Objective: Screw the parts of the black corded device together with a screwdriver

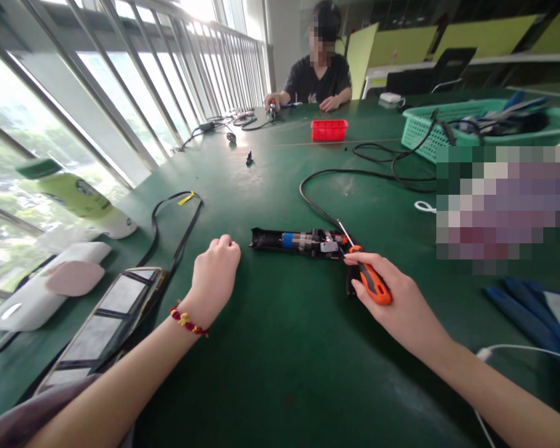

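Black opened tool (303, 241), seen from the head camera, lies on the desk (261, 367) with its inner parts exposed. The right hand (401, 292) grips an orange-and-black screwdriver (376, 283), its shaft slanting over the tool's right end. The left hand (214, 270) is curled closed just left of the tool, not touching it; whether it pinches anything small cannot be told. Since the left hand is not steadying the tool, pressure from the screwdriver could well make it skid or turn, and a slipping tip might damage the exposed parts. A tug on the black cable (326, 171), which loops away beyond the tool, might also drag it.

The desk is smooth, dark green and slightly glossy. Beyond the tool sits a small red bin (329, 132); beyond it to the right, a turquoise basket (420, 134). Left of the tool are a bottle (81, 196) and a metal railing (168, 56) with daylight behind. Farthest beyond the tool, a co-worker (310, 78) in black sits near yellow-green partitions (404, 46).
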Tool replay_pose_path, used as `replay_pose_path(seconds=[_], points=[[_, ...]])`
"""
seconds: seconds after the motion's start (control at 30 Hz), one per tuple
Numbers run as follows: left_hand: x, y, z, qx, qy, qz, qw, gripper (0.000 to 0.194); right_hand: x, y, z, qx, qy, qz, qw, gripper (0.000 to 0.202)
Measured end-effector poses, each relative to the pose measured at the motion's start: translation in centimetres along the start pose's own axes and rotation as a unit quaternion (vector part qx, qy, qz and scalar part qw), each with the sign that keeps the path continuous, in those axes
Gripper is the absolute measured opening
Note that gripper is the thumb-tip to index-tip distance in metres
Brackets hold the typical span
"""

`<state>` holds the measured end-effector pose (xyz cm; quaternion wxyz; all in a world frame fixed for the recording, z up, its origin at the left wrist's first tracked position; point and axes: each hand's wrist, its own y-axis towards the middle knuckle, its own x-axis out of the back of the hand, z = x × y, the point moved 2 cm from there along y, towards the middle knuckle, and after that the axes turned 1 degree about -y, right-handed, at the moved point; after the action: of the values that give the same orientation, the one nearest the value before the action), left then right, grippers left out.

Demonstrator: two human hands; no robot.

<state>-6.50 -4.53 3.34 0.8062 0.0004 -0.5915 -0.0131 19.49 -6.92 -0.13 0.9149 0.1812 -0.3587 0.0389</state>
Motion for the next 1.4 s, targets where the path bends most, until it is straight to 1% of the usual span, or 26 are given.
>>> replay_pose_path(seconds=[0.1, 0.17, 0.2, 0.3, 0.37, 0.43, 0.47, 0.57, 0.63, 0.7, 0.8, 0.9, 0.97, 1.03, 1.13, 1.23, 1.4], points=[[0.3, -1.6, -1.4, -0.021, 0.002, 0.000, 1.000, 0.037, 0.0, 0.0, 0.0, -0.003, 0.002, 0.004, 1.000, 0.030], [0.3, -2.7, -2.8, -0.059, 0.009, -0.008, 0.998, 0.040, 0.0, 0.0, 0.0, -0.006, 0.001, 0.005, 1.000, 0.030], [0.3, -3.2, -3.5, -0.089, 0.010, -0.020, 0.996, 0.041, 0.0, 0.0, 0.1, -0.006, 0.000, 0.006, 1.000, 0.030], [-0.1, -4.2, -5.0, -0.197, -0.010, -0.085, 0.977, 0.040, 0.0, 0.0, 0.2, -0.005, 0.001, 0.000, 1.000, 0.029], [-0.4, -4.3, -5.3, -0.257, -0.045, -0.137, 0.956, 0.035, 0.1, 0.0, 0.2, -0.007, 0.002, -0.001, 1.000, 0.029], [-0.7, -4.1, -5.1, -0.291, -0.099, -0.171, 0.936, 0.027, 0.1, 0.0, 0.2, -0.012, 0.006, -0.001, 1.000, 0.030], [-0.8, -3.9, -4.9, -0.296, -0.134, -0.180, 0.928, 0.023, 0.1, 0.0, 0.2, -0.014, 0.008, 0.000, 1.000, 0.030], [-1.3, -3.2, -4.5, -0.269, -0.229, -0.182, 0.917, 0.016, 0.1, 0.0, 0.2, -0.017, 0.015, 0.000, 1.000, 0.030], [-1.4, -2.9, -4.4, -0.244, -0.262, -0.177, 0.917, 0.015, 0.1, 0.0, 0.3, -0.017, 0.019, 0.000, 1.000, 0.029], [-1.4, -2.7, -4.5, -0.239, -0.266, -0.176, 0.917, 0.016, 0.1, 0.0, 0.3, -0.019, 0.024, -0.001, 1.000, 0.029], [-1.3, -2.6, -4.7, -0.261, -0.227, -0.185, 0.920, 0.021, 0.1, -0.1, 0.3, -0.026, 0.035, -0.002, 0.999, 0.029], [-1.1, -2.6, -4.9, -0.280, -0.178, -0.183, 0.926, 0.018, -0.1, -0.1, 0.3, -0.031, 0.053, -0.003, 0.998, 0.029], [-1.0, -2.5, -5.0, -0.282, -0.168, -0.184, 0.927, 0.016, -0.1, -0.1, 0.3, -0.035, 0.072, -0.010, 0.997, 0.028], [-1.0, -2.4, -5.0, -0.277, -0.181, -0.187, 0.925, 0.015, -0.1, -0.1, 0.3, -0.040, 0.088, -0.016, 0.995, 0.027], [-1.1, -2.1, -5.0, -0.257, -0.242, -0.183, 0.917, 0.013, -0.1, 0.0, 0.4, -0.049, 0.106, -0.004, 0.993, 0.027], [-0.8, -1.4, -5.2, -0.234, -0.336, -0.190, 0.892, 0.011, -0.3, 0.0, 0.6, -0.045, 0.125, 0.015, 0.991, 0.028], [0.3, 0.9, -6.1, -0.195, -0.474, -0.247, 0.822, 0.007, -0.5, 0.0, 0.7, -0.029, 0.140, 0.036, 0.989, 0.027]])
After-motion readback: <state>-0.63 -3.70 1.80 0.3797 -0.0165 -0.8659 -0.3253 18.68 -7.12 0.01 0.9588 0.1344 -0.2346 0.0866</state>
